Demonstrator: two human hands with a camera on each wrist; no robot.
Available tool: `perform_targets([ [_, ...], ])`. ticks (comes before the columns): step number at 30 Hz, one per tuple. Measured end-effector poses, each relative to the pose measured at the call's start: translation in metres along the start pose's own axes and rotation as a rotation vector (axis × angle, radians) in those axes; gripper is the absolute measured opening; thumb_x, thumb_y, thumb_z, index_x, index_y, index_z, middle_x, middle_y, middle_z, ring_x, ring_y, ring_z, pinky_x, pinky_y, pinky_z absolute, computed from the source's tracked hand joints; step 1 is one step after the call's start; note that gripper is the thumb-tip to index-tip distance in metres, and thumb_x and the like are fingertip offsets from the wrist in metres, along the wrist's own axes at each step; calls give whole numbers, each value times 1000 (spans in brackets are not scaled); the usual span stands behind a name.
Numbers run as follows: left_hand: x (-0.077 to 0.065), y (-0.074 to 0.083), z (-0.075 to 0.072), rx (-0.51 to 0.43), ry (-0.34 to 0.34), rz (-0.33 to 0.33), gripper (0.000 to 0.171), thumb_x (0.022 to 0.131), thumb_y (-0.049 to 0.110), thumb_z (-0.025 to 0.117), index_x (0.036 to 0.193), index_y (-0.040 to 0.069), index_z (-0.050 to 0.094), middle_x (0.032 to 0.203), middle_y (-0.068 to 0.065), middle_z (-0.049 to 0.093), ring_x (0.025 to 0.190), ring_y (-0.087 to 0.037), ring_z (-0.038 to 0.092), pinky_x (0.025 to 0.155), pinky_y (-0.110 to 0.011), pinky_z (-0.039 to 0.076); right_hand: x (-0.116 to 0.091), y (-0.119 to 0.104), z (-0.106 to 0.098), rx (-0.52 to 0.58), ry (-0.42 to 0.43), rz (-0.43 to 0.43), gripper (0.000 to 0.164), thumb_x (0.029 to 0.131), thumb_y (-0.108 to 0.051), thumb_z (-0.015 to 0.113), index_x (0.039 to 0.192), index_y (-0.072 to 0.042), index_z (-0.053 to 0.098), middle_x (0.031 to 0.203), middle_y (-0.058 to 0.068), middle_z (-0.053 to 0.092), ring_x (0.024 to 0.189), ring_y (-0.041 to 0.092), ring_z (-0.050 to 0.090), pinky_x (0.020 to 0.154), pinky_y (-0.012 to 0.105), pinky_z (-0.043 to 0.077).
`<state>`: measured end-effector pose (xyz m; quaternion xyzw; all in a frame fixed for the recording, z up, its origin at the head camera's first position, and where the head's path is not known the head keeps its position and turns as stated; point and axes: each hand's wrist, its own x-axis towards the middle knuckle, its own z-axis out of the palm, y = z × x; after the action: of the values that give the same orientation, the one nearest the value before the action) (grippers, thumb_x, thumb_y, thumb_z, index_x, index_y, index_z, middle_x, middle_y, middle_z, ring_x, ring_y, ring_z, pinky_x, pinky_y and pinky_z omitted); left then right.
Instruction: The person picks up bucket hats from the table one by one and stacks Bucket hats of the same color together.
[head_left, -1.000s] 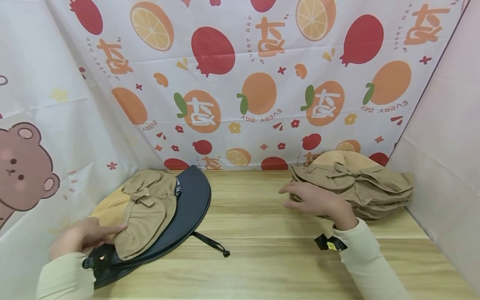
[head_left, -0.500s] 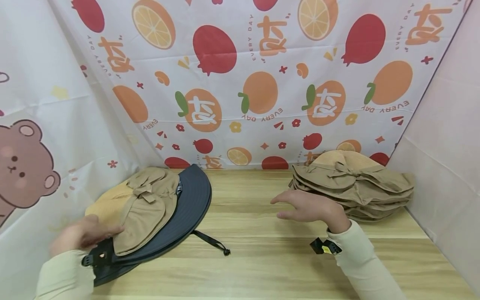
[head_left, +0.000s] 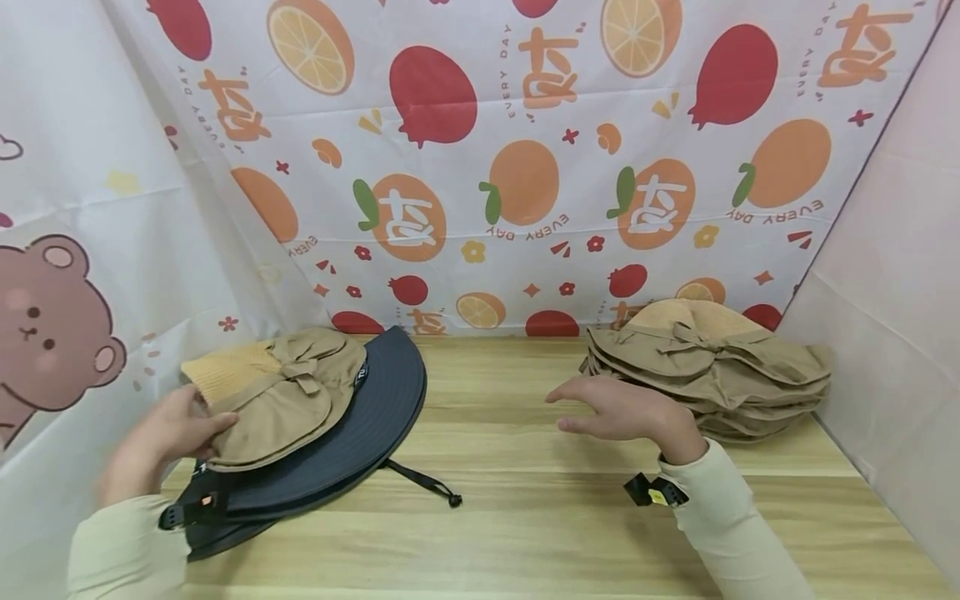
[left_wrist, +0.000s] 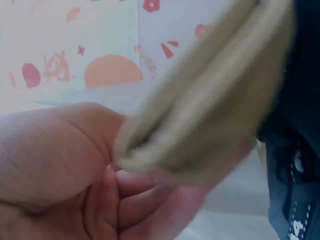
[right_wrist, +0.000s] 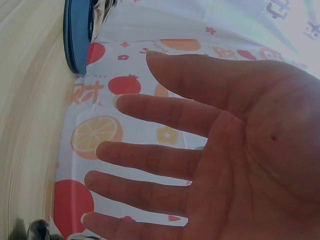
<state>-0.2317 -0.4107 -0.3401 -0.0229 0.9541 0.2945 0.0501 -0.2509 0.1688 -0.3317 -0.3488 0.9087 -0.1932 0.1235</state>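
My left hand (head_left: 168, 433) pinches the near edge of a tan sun hat (head_left: 281, 421) with a yellowish crown and a bow. In the left wrist view the folded tan brim (left_wrist: 215, 110) sits between thumb and fingers. Beneath that hat lie dark navy wide-brimmed hats (head_left: 382, 417), stacked, with a black chin cord (head_left: 423, 481) trailing onto the table. My right hand (head_left: 626, 417) hovers with spread, straight fingers in front of a stack of tan hats (head_left: 712, 367); the right wrist view shows its palm (right_wrist: 220, 165) holding nothing.
A wooden table (head_left: 510, 533) carries both hat piles. Behind it hangs a fruit-print curtain (head_left: 465, 250). A bear-print curtain (head_left: 165, 267) flanks the left pile, and a plain pale wall (head_left: 885, 350) stands beside the right stack.
My left hand has moved up and away, lifting the near side of the tan hat and uncovering more navy brim. My right hand drew slightly left from the right stack.
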Motion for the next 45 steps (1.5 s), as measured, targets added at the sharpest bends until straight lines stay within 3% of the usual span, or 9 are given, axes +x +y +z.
perform_targets([
  [3,2,5,-2,87,91,41,51,104,18,59,120,-26,40,68,-15,69,61,-23,67,59,-35,51,-1,1,-2,-8,4,2,42,106,-29,59,143,-9,59,145,11,61,137,34,56,111,54,46],
  [7,0,14,-3,144,256,56,51,103,22,61,127,-23,52,105,-42,68,95,-57,67,74,-56,54,-1,1,-4,-22,9,8,43,106,-31,59,143,-9,60,146,11,61,137,33,56,112,55,45],
  [10,-3,24,-4,112,368,43,61,102,23,65,136,-24,48,125,-44,56,117,-63,56,79,-59,55,-2,1,-5,-22,10,8,44,106,-33,58,143,-10,60,146,11,61,138,33,55,112,54,45],
  [15,-14,51,-4,103,509,96,52,97,24,72,130,-15,62,121,-36,64,114,-56,62,66,-35,51,-5,2,-7,-15,23,20,43,106,-33,59,143,-12,60,145,9,62,137,32,57,111,54,47],
  [20,-28,82,2,83,574,250,36,92,15,78,119,-9,73,112,-35,70,71,4,62,56,-13,39,-11,7,-8,12,33,45,44,106,-33,58,145,-12,59,145,9,61,137,32,56,110,53,47],
  [24,-37,103,9,35,601,389,19,88,5,79,105,-4,79,91,-26,76,61,17,46,51,-13,39,-13,9,-11,20,42,40,45,106,-34,58,145,-11,58,145,8,62,137,32,55,111,54,46],
  [28,-39,120,16,-31,587,536,12,84,-3,80,94,3,82,77,14,73,57,10,50,50,-13,40,-14,10,-15,-3,63,24,44,106,-33,58,144,-11,59,141,8,64,133,30,59,108,52,49],
  [35,-32,150,30,7,570,755,24,76,-10,84,93,7,84,87,-14,79,61,11,49,55,-10,39,-19,14,-20,-22,95,43,45,106,-36,57,144,-11,60,143,9,63,134,32,59,109,54,48],
  [45,-22,175,45,-27,390,970,35,76,-18,79,94,12,84,82,0,80,67,9,56,59,-10,43,-19,17,-23,-40,197,6,49,106,-27,60,148,-4,53,150,16,57,140,36,53,113,57,43],
])
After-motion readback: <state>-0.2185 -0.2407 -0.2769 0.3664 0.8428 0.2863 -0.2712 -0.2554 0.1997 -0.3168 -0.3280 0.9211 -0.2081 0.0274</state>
